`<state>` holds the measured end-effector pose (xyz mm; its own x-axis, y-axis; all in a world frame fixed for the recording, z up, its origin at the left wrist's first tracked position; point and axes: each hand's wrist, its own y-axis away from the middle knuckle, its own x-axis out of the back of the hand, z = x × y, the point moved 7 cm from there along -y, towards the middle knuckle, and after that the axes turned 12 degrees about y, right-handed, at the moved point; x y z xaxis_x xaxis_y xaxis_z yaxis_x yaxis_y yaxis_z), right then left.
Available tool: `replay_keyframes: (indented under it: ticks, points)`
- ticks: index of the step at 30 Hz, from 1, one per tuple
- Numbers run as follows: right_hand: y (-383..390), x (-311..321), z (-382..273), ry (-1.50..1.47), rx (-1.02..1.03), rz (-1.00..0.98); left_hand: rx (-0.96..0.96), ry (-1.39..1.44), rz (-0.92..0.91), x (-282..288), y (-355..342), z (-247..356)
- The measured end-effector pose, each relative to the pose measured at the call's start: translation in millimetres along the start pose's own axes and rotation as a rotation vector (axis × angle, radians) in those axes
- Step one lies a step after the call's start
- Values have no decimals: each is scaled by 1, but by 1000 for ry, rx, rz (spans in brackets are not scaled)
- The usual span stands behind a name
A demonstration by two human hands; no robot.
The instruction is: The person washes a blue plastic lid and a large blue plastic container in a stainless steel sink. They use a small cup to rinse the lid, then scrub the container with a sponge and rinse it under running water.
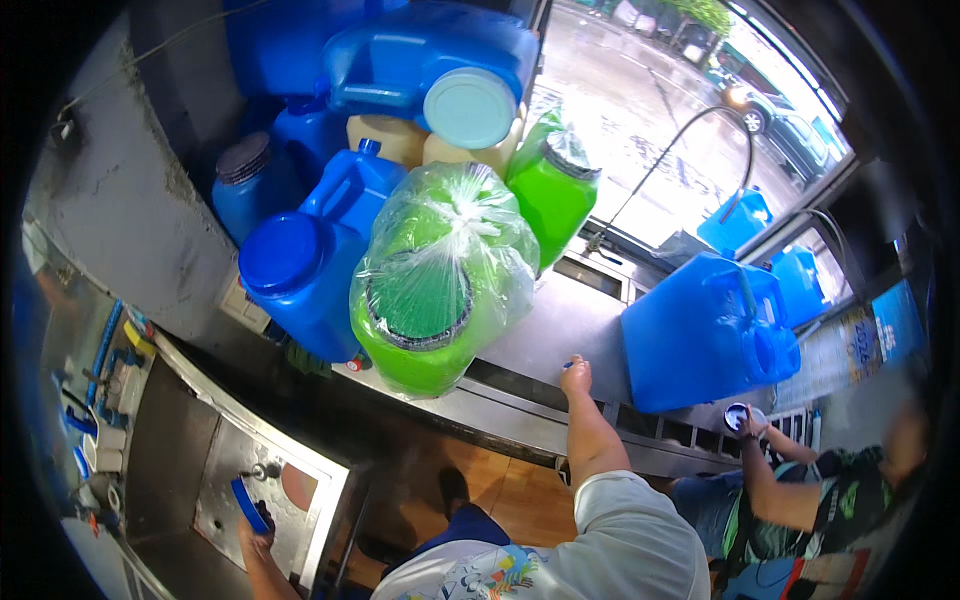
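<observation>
My left hand (258, 532) is closed on a blue lid (248, 506), seen nearly edge-on over the metal sink (325, 505). Stretched out above the steel counter (560, 345), my right hand (576, 377) pinches a small blue piece (567, 366), too small to make out fully. To the left of that hand stands a green jug (430, 340) with a dark-rimmed wide mouth, wrapped in a clear plastic bag (465, 205). A large blue jug (685, 325) is on its right, lying over with its openings toward the right.
More blue containers (430, 60) crowd the back left, beside a blue jug with a wide lid (285, 255). Another green jug (552, 200) stands by the window opening. A co-worker (820, 490) at right holds a round white item (742, 418). A thin curved hose (690, 125) rises behind the counter.
</observation>
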<state>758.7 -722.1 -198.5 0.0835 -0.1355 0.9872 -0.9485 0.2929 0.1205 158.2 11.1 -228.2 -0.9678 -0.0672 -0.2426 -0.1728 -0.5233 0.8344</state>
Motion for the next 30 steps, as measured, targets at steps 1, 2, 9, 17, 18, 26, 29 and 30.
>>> replay_keyframes:
  ticks: [1, 2, 9, 17, 18, 26, 29, 30]
  points:
    - [-10, -5, 5, -2, -9, -25, -37, 13, 29, -5, 4, 2]
    - [-18, -4, 9, 16, -45, 13, -36, 1, -27, -15, 9, 3]
    - [106, 26, -93, -266, 437, -363, -171, 150, -186, -50, 77, 15]
    - [509, 131, -357, -739, 1203, -1083, -501, 113, -194, -60, 170, 72]
    - [537, 140, -394, -876, 1282, -919, -634, -2, -232, -64, 186, 83]
    - [728, 62, -528, -1165, 345, -2104, -1541, -1082, -290, -62, 289, 147]
    - [764, 58, -531, -1177, 346, -2155, -1304, -1120, -312, -32, 273, 177]
    - [771, 58, -531, -1178, 391, -2168, -1231, -983, -350, -20, 268, 186]
